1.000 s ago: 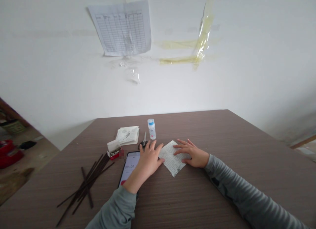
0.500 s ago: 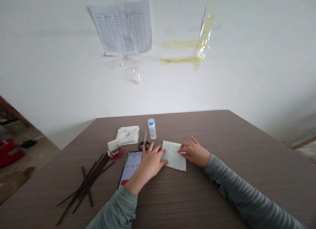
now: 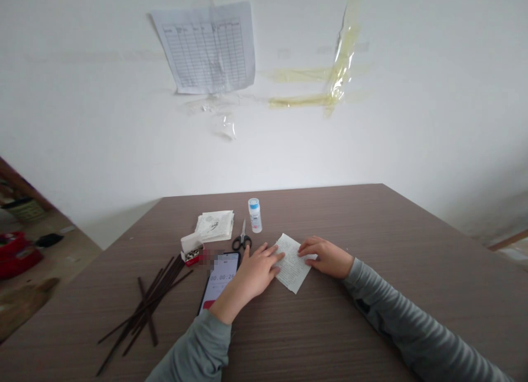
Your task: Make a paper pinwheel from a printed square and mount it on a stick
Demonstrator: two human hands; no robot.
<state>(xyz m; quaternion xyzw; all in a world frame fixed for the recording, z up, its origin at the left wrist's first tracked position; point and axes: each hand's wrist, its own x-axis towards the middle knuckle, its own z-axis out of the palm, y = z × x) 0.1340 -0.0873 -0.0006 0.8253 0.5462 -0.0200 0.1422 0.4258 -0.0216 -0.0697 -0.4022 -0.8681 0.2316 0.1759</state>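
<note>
Touching printed paper, left grip and right grip spread, box holding metal fasteners

Bright, even light fills the view, leaving the white wall pale, with only soft shadows under the left hand and right hand. Wide-angle distortion stretches the desk towards the edges, the floor at far left looks blurred, and a small pixelated patch obscures one spot.

Workroom with laminate table, taped chart
</note>
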